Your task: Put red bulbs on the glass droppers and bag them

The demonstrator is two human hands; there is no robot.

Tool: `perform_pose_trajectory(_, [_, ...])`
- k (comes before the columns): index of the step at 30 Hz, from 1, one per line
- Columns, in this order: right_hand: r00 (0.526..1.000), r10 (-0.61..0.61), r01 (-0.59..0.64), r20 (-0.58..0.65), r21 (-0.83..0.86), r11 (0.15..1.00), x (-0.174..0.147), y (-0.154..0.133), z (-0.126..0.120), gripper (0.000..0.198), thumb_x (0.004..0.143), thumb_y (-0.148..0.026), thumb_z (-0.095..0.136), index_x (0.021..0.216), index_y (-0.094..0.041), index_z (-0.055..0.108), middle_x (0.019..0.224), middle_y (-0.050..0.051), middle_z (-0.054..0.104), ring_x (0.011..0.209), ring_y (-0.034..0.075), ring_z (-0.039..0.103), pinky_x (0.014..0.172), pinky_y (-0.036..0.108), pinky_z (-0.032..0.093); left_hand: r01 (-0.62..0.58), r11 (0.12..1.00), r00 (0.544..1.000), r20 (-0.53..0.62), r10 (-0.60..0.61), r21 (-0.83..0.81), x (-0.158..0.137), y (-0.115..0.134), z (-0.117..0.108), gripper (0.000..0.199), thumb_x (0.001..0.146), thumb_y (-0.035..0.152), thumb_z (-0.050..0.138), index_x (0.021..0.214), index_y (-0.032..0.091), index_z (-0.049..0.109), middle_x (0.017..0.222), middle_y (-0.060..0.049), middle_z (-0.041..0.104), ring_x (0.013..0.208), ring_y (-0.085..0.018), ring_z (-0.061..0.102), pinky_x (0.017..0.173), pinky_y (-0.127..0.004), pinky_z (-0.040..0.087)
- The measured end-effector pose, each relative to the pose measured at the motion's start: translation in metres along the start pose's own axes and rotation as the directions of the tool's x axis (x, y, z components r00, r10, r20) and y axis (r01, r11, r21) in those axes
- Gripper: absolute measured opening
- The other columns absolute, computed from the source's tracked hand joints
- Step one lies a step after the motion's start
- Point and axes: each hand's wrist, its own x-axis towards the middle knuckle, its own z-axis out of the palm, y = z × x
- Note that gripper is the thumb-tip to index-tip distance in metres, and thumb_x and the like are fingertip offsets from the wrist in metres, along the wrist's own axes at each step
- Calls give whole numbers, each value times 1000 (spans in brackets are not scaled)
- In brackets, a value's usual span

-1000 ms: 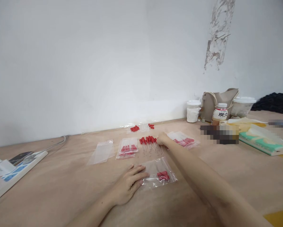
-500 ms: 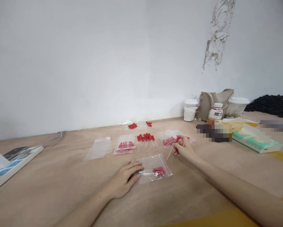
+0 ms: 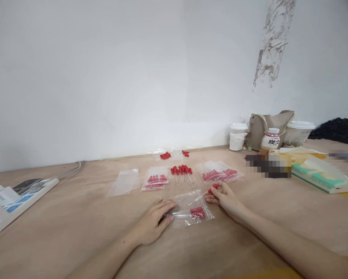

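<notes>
My right hand pinches a dropper by its red rubber bulb. The thin clear tube slants down left, its tip over the mouth end of a clear zip-lock bag. Inside that bag lie droppers, bulbs to the right. My left hand grips the bag's left end between thumb and fingers, covering the tube ends. Just beyond, loose droppers lie in a row, bulbs away from me. Filled bags of droppers flank them, one on the left and an overlapping group on the right.
Flat unfilled bags lie left, beyond them a power strip. Bags with red bulbs rest near the wall. At right are a lidded cup, a bottle, a grey bag and a tissue pack.
My right hand has moved toward me and slightly left, bringing the dropper's tip over the bag. The dropper now lies flatter. My left hand stays on the bag; the view has shifted slightly.
</notes>
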Motion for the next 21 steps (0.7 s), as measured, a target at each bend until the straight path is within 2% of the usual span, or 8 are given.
perform_pose_trajectory(3, [987, -32, 66, 159, -213, 975, 1, 2, -8, 24, 62, -31, 66, 74, -17, 50, 64, -1, 58, 55, 10, 56, 55, 24, 46, 5, 1000, 1000, 0, -5, 2, 0, -1, 1, 38, 89, 32, 35, 127, 28, 37, 129, -1, 43, 120, -20, 37, 103, -42, 25])
perform_pose_trajectory(7, [932, -134, 290, 338, -469, 834, 5, 2, -14, 18, 60, -28, 67, 71, -14, 62, 61, 0, 58, 54, 10, 51, 51, 22, 40, 4, 1000, 1000, -1, -4, 10, 0, -2, 2, 38, 89, 32, 36, 126, 28, 38, 129, -1, 44, 120, -19, 37, 103, -41, 24])
perform_pose_trajectory(11, [878, -170, 404, 448, -502, 765, 1, 3, -4, 14, 67, -27, 60, 72, -15, 65, 66, 2, 62, 58, 13, 53, 53, 23, 40, 4, 1000, 1000, -4, -4, 11, 0, -2, 3, 38, 89, 33, 35, 126, 28, 38, 129, -1, 44, 120, -19, 37, 104, -41, 23])
perform_pose_trajectory(14, [840, -122, 404, 529, -457, 792, -3, 1, 0, 18, 73, -29, 52, 79, -17, 64, 74, 3, 64, 69, 16, 57, 61, 26, 43, 3, 1000, 1000, -6, -3, 10, 0, -2, 3, 38, 89, 33, 35, 126, 27, 38, 128, -1, 45, 120, -19, 37, 104, -40, 23])
perform_pose_trajectory(15, [842, -112, 388, 528, -448, 806, -2, 1, -2, 19, 74, -29, 51, 82, -17, 63, 76, 4, 64, 73, 17, 58, 64, 27, 44, 2, 1000, 1000, -8, -2, 5, 0, -2, 2, 37, 89, 32, 36, 126, 27, 38, 128, -2, 45, 119, -19, 37, 104, -40, 23])
perform_pose_trajectory(17, [881, -126, 364, 456, -484, 796, 4, -2, -7, 20, 72, -29, 51, 83, -15, 62, 78, 4, 64, 74, 17, 58, 66, 27, 44, -9, 1000, 1000, -15, 8, -16, -1, 0, 2, 36, 88, 31, 37, 123, 26, 40, 126, -2, 47, 118, -19, 39, 103, -40, 23])
perform_pose_trajectory(19, [920, -187, 365, 343, -583, 726, 14, -8, -12, 17, 69, -27, 52, 79, -14, 60, 73, 4, 63, 67, 15, 57, 61, 25, 43, -15, 999, 999, -32, 13, -44, -1, 2, 0, 32, 87, 30, 38, 119, 25, 42, 122, -3, 50, 114, -18, 43, 103, -39, 24])
perform_pose_trajectory(21, [931, -237, 365, 277, -707, 605, 29, -17, -10, 13, 67, -22, 52, 75, -14, 59, 67, 3, 62, 61, 13, 56, 56, 23, 41, -5, 997, 999, -51, 2, -73, -1, 4, -1, 27, 87, 29, 40, 112, 24, 45, 118, -3, 52, 109, -18, 46, 102, -38, 26])
